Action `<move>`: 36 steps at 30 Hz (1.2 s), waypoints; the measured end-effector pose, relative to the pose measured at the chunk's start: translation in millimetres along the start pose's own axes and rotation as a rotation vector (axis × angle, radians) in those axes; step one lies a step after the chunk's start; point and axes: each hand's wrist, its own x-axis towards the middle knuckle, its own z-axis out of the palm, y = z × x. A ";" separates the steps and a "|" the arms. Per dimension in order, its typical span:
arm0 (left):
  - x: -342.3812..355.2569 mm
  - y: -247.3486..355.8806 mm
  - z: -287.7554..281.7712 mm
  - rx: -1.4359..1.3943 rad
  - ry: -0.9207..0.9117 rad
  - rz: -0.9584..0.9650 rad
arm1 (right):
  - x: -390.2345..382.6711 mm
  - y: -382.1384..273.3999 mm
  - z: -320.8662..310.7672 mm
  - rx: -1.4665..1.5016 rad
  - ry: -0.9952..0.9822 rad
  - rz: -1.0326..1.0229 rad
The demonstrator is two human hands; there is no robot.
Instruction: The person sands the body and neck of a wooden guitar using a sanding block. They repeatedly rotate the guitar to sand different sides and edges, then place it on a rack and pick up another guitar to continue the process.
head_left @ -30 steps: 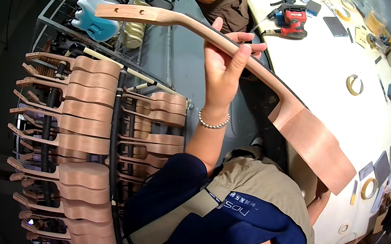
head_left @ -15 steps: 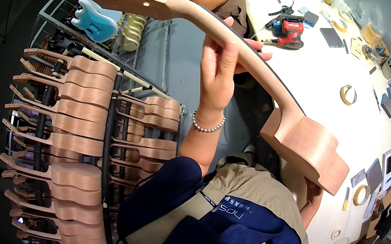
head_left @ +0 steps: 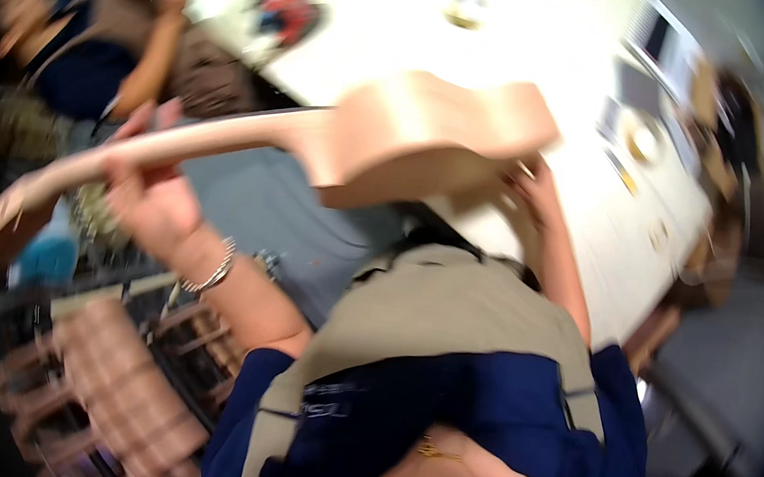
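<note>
An unfinished bare-wood ukulele (head_left: 428,132) is held across in front of me, its headstock toward the lower left and its body over the worktable's near edge. Closed round the neck, near the headstock, is my left hand (head_left: 151,199), with a beaded bracelet at its wrist. At the tail end of the body, my right hand (head_left: 533,187) grips the lower edge; some of its fingers are hidden behind the wood. Motion blur softens the whole picture.
A white worktable (head_left: 586,259) carries a red power sander (head_left: 288,9), tape rolls (head_left: 644,139) and dark flat pieces. Another person (head_left: 92,62) sits at the far left, holding a wooden body. A rack of ukuleles (head_left: 124,378) stands at the lower left, beside a light-blue guitar body (head_left: 45,255).
My view has swung to the right. The ukulele has turned, its headstock dropping to the lower left and its body rising toward the table. Both hands still hold it.
</note>
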 end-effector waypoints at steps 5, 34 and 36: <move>-11.1 -8.7 28.6 -0.267 -0.016 0.056 | 21.2 -1.5 -33.8 -0.349 0.626 -0.370; -119.9 134.6 3.1 0.034 -0.464 0.470 | -97.5 -114.2 189.8 -0.576 -0.191 -1.316; -134.2 131.6 -8.2 0.034 -0.369 0.467 | -98.1 -102.1 194.7 -0.626 -0.206 -1.381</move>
